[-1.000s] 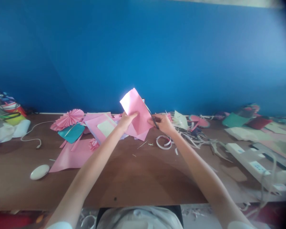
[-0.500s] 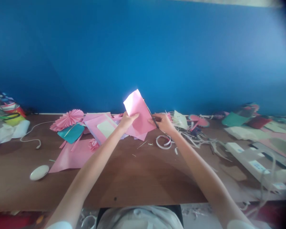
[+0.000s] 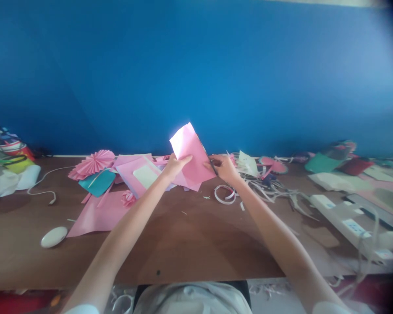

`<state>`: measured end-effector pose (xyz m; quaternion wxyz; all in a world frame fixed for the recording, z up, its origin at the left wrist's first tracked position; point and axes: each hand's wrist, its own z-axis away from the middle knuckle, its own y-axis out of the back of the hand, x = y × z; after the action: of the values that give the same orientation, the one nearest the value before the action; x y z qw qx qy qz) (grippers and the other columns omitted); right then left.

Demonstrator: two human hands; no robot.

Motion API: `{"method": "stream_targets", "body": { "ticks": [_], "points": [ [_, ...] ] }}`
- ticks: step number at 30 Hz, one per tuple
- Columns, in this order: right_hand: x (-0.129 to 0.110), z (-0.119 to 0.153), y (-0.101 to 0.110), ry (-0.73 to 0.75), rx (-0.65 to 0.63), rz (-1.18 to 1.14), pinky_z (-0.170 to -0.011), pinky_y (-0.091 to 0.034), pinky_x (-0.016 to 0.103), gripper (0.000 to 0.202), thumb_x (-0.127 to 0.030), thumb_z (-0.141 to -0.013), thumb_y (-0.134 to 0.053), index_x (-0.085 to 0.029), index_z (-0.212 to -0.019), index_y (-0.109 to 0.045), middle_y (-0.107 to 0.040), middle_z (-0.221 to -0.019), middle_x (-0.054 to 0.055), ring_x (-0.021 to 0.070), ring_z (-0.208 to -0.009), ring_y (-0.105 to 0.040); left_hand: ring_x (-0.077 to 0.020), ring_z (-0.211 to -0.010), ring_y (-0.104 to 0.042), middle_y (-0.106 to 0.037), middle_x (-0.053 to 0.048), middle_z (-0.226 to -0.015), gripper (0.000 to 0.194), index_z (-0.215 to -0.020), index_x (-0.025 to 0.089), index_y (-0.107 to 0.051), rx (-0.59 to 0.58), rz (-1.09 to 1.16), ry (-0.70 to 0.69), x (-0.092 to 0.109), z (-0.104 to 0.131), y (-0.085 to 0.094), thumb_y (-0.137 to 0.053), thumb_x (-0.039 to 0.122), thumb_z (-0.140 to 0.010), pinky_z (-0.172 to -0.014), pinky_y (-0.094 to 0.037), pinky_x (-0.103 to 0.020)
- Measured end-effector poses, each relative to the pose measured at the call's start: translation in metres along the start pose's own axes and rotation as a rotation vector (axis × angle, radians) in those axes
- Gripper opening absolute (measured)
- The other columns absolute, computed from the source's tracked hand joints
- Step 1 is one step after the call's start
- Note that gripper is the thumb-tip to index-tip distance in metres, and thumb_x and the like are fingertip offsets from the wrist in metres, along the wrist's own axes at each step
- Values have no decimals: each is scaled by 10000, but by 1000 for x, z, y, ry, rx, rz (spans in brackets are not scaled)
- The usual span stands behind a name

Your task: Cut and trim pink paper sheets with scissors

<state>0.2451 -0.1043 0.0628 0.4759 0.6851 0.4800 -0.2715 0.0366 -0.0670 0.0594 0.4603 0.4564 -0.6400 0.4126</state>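
My left hand (image 3: 178, 166) grips a pink sheet of paper (image 3: 193, 152) by its left edge, thumb on the near face. The sheet is held up at a tilt above the table, its top left corner bright with glare. At its right edge my right hand (image 3: 225, 168) is closed around dark scissors (image 3: 212, 165). The blades run up along that edge, partly hidden by the paper. Beneath the right wrist lies a coil of white strip (image 3: 225, 194). Small paper scraps (image 3: 206, 197) are on the brown table (image 3: 183, 244) below the sheet.
Left are a pink paper fan (image 3: 96, 163), a teal piece (image 3: 98, 181), pink sheets (image 3: 101, 213), a paper flower (image 3: 128, 198) and a white oval object (image 3: 54, 237). Right are tangled white strips (image 3: 268, 189) and a power strip (image 3: 340, 222). A blue wall (image 3: 196, 78) stands behind.
Both hands stay in nearly the same place. The lower corner of the pink sheet has shifted slightly, and a thin sliver below it is no longer visible.
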Motion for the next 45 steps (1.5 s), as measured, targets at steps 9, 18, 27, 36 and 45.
{"method": "stream_targets", "body": {
  "ticks": [9, 18, 27, 36, 45],
  "points": [
    [-4, 2, -1, 36, 25, 31, -552, -438, 276, 555, -594, -641, -723, -108, -907, -715, -650, -698, 54, 195, -658, -576, -303, -1093, -625, -669, -132, -1158, 617, -1247, 199, -549, 13, -33, 26, -1, 0, 1, -777, 327, -688, -923, -505, -434],
    [1, -1, -2, 42, 6, -61, -511, -427, 269, 459, -557, -666, -720, -147, -870, -710, -624, -633, 34, 192, -622, -574, -302, -1077, -635, -660, -143, -1203, 577, -1229, 186, -587, -68, -85, 6, -6, -1, -1, -745, 391, -713, -898, -521, -419],
    [0, 0, -2, 69, 32, -25, -518, -423, 260, 436, -537, -660, -732, -139, -836, -703, -624, -629, 34, 184, -637, -571, -306, -1049, -641, -662, -162, -1176, 498, -1139, 154, -633, -102, -26, 33, -4, 0, 0, -746, 395, -719, -862, -540, -424],
    [5, -3, -1, 36, 33, -99, -526, -437, 268, 410, -470, -689, -715, -144, -938, -710, -632, -639, 30, 188, -632, -581, -288, -1056, -633, -649, -144, -1206, 557, -1191, 176, -599, -160, -24, 40, -10, -1, -5, -778, 338, -689, -885, -528, -431],
    [1, -2, -4, 48, 40, -93, -507, -410, 259, 404, -461, -688, -716, -135, -928, -713, -603, -604, 20, 180, -616, -559, -289, -1050, -636, -661, -152, -1177, 570, -1187, 159, -600, -159, 29, 59, -7, 2, -6, -790, 320, -675, -871, -533, -416]
  ]
}}
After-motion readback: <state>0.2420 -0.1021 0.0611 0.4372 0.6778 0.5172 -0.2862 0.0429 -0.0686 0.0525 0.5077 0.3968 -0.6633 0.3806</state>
